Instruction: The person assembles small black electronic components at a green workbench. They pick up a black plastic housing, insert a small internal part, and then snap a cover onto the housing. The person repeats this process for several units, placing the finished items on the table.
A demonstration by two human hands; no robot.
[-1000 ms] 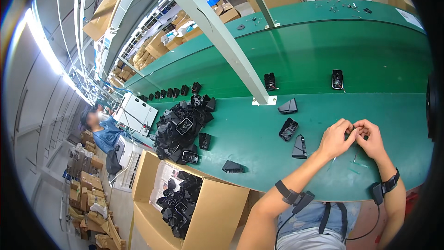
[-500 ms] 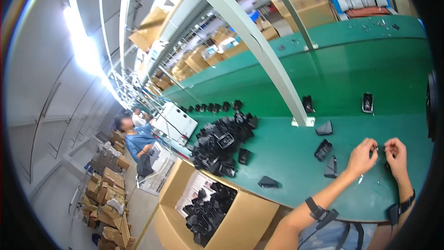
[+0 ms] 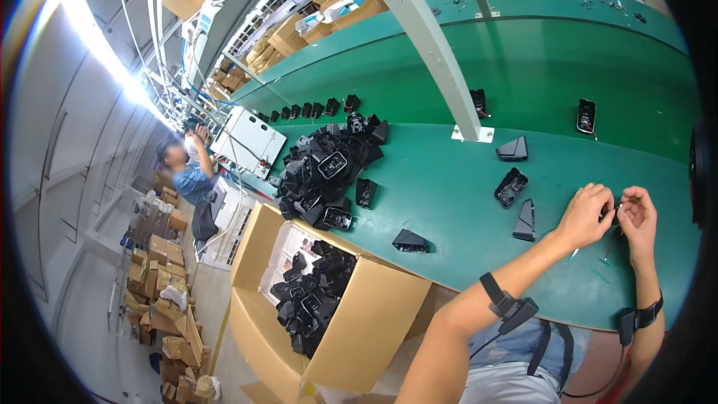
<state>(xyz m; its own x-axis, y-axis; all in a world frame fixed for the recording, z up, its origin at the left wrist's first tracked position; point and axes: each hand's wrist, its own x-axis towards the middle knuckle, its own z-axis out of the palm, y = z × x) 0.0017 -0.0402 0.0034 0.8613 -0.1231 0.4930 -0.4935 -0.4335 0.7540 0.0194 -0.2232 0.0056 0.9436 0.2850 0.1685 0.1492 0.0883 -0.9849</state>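
- The left hand (image 3: pixel 585 215) and right hand (image 3: pixel 637 217) meet over the green table (image 3: pixel 449 187), fingers pinched shut on a small black part (image 3: pixel 609 213) between them.
- Judged step: fitting or adjusting that part; what exactly is too small to tell.
- Next calls for steady fingertip alignment; loose black housings (image 3: pixel 511 186) lie just left of the hands.

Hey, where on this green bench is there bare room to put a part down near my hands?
Bare green table lies between the black parts heap and the open black housing. More lies beyond the white post foot. It is crowded around the heap and near the left hand and right hand, where wedge pieces sit.
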